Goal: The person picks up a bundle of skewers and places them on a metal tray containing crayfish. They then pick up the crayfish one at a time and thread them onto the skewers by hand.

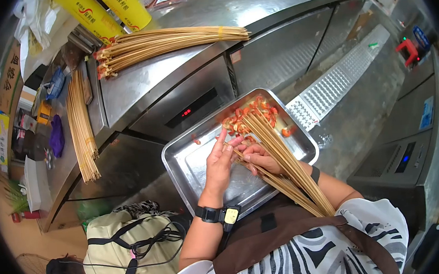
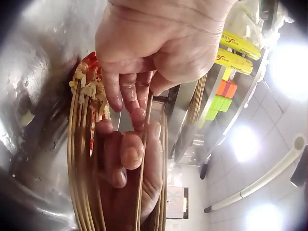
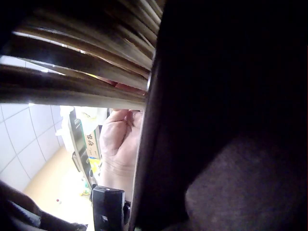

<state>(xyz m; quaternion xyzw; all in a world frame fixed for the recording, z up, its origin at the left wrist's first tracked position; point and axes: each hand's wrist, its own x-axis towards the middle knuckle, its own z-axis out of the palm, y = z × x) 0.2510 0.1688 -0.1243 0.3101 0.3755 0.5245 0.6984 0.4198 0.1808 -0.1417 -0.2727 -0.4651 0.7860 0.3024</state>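
Both hands work over a metal tray point(image 1: 190, 162) with red and pale chopped food pieces point(image 1: 239, 122) at its far end. The left hand point(image 1: 219, 165) pinches the upper end of a thin wooden skewer point(image 2: 144, 168) between thumb and fingers. Just below it, the right hand point(image 1: 263, 159) grips several skewers, its fingers curled round them. A larger bundle of skewers point(image 1: 283, 158) slants across the right hand and forearm, its far ends among the food pieces. In the right wrist view, dark shapes and skewers point(image 3: 72, 91) block most of the work.
On the steel counter lie a large bundle of loaded skewers point(image 1: 171, 45) and a second skewer bundle point(image 1: 80, 127). Yellow film boxes point(image 1: 89, 16) stand behind. Another person point(image 1: 120, 248) is close at the left. A perforated metal strip point(image 1: 338, 78) runs along the floor.
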